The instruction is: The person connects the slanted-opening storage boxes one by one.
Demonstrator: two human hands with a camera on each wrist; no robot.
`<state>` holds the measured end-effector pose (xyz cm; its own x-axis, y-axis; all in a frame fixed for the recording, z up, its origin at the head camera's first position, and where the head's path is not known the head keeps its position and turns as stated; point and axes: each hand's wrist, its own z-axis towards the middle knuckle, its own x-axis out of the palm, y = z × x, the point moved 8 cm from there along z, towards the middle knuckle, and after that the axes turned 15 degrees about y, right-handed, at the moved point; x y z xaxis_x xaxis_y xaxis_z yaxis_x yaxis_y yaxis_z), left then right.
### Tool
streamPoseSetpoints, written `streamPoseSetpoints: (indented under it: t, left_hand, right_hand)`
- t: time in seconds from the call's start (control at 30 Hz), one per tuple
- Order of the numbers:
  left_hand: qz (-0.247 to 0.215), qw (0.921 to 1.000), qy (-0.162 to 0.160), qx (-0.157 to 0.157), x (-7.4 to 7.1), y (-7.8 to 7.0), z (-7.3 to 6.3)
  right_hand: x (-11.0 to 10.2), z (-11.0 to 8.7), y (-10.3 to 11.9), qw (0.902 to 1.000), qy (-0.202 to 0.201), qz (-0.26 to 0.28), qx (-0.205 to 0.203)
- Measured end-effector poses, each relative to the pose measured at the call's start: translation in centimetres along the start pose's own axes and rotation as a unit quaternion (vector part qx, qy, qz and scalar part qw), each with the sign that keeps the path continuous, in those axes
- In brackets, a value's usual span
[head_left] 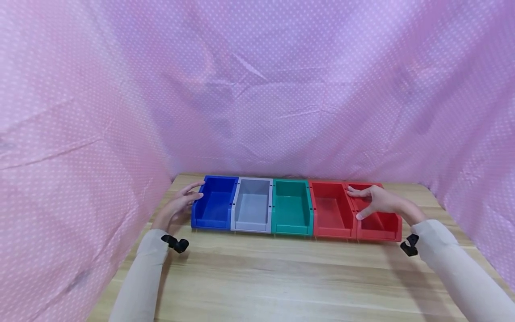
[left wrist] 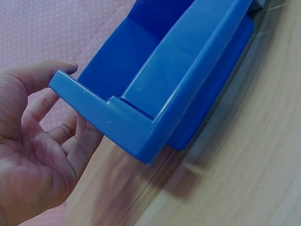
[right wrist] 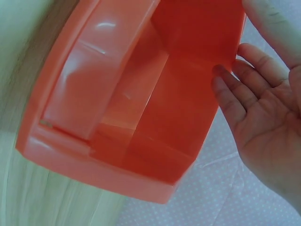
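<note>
Five open-front bins stand side by side in a row in the head view. At the left end is a blue bin (head_left: 216, 203), and my left hand (head_left: 183, 203) touches its outer left side. The left wrist view shows that thumb near the blue rim, with the other fingers along the outer wall. My right hand (head_left: 376, 201) reaches over the rightmost red bin (head_left: 380, 233), its thumb by the edge shared with the other red bin (head_left: 331, 214). In the right wrist view, its fingers (right wrist: 230, 96) extend to the edge of a red bin.
Between the blue and red bins are a grey bin (head_left: 252, 208) and a green bin (head_left: 292, 210). They stand on a wooden table (head_left: 273, 277) near its back edge. Pink dotted cloth (head_left: 261, 112) hangs behind and on both sides. A black clip (head_left: 175, 243) sits at the left wrist.
</note>
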<state>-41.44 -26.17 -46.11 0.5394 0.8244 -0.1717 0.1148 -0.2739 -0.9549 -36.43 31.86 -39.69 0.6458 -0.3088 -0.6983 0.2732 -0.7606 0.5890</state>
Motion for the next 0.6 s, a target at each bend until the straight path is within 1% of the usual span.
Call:
streamPoseSetpoints:
  t: [0.17, 0.37, 0.47, 0.6]
  left_hand:
    - [0.007, 1.0000, 0.002, 0.000, 0.06, 0.01, -0.21]
    - [0.007, 0.9999, -0.009, -0.009, -0.01, 0.39, -0.63]
    - [0.015, 0.9998, -0.012, -0.004, -0.09, 0.20, -0.76]
    - [0.022, 0.9995, -0.022, -0.004, -0.25, -0.48, -0.72]
  right_hand:
    - [0.00, -0.04, 0.09, 1.0000, -0.001, -0.005, 0.004]
    - [-0.05, -0.16, 0.47, 1.0000, 0.002, -0.002, 0.004]
    - [-0.11, -0.16, 0.56, 1.0000, 0.000, 0.000, -0.001]
    - [-0.34, -0.25, 0.62, 0.9999, -0.010, 0.003, -0.006]
